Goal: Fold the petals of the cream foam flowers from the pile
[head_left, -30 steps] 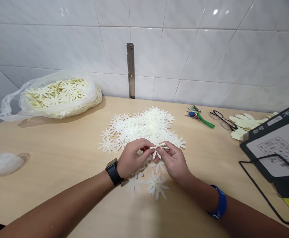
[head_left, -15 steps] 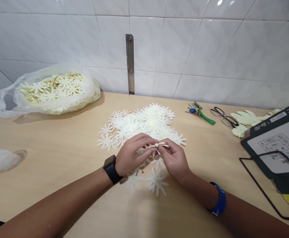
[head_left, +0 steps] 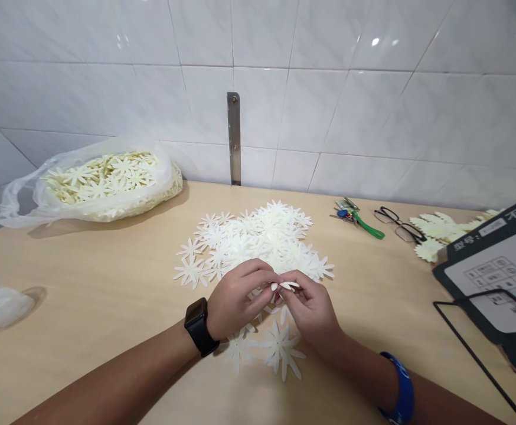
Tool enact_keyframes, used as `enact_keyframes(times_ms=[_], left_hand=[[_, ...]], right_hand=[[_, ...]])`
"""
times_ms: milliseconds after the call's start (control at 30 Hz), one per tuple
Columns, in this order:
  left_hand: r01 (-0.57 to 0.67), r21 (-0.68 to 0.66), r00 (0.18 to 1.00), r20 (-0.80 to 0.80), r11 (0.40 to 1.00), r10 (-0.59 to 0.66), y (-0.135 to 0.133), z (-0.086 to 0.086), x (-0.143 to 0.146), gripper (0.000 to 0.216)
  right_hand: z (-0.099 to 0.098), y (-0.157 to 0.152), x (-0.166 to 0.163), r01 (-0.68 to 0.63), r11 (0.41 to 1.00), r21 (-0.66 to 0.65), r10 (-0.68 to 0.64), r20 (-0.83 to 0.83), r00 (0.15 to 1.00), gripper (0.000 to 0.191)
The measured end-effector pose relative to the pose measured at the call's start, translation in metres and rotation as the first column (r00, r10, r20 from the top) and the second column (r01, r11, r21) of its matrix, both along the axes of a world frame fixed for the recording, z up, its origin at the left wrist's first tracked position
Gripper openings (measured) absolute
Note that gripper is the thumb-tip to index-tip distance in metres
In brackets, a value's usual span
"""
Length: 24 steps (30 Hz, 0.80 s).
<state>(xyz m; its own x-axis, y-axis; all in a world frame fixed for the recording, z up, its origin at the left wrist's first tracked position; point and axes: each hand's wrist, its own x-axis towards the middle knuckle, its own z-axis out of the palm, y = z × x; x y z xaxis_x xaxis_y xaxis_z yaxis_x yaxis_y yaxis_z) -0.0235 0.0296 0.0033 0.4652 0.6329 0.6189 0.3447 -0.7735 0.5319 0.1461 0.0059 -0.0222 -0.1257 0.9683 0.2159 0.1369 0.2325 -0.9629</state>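
Observation:
Both hands meet over the wooden table [head_left: 107,289], pinching one pale cream flower-shaped cutout [head_left: 287,286] between their fingertips. My left hand [head_left: 235,298], with a black watch on its wrist, grips the cutout from the left. My right hand [head_left: 310,307], with a blue wristband, grips it from the right. Just beyond the hands lies a spread pile of the same flower cutouts [head_left: 258,239]. Two or three more cutouts [head_left: 280,348] lie flat on the table under the hands.
A clear plastic bag full of flower cutouts [head_left: 98,180] sits at the back left. A crumpled small plastic bag [head_left: 1,307] lies at the left edge. Keys [head_left: 355,215], glasses [head_left: 397,224], more cutouts [head_left: 437,230] and a black printed board [head_left: 497,265] are on the right.
The hands stay together on the same cutout, its petals now more folded between the fingers. The view has tilted, so everything sits a little lower in the picture.

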Motion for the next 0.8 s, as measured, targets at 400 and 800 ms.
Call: enact_keyframes(times_ms=[400,800], left_hand=[[0.079,0.007,0.996,-0.05,0.997,-0.079,0.005,-0.002,-0.007,0.027],[0.129,-0.055,0.99,-0.055,0.99,-0.132,0.008,0.003,-0.011,0.017]], right_hand=[[-0.003,0.001,0.0,-0.039,0.998,-0.053,0.038,-0.035,0.999,0.011],[-0.001,-0.001,0.0,-0.04,0.999,-0.011,0.041,0.063,0.997,0.011]])
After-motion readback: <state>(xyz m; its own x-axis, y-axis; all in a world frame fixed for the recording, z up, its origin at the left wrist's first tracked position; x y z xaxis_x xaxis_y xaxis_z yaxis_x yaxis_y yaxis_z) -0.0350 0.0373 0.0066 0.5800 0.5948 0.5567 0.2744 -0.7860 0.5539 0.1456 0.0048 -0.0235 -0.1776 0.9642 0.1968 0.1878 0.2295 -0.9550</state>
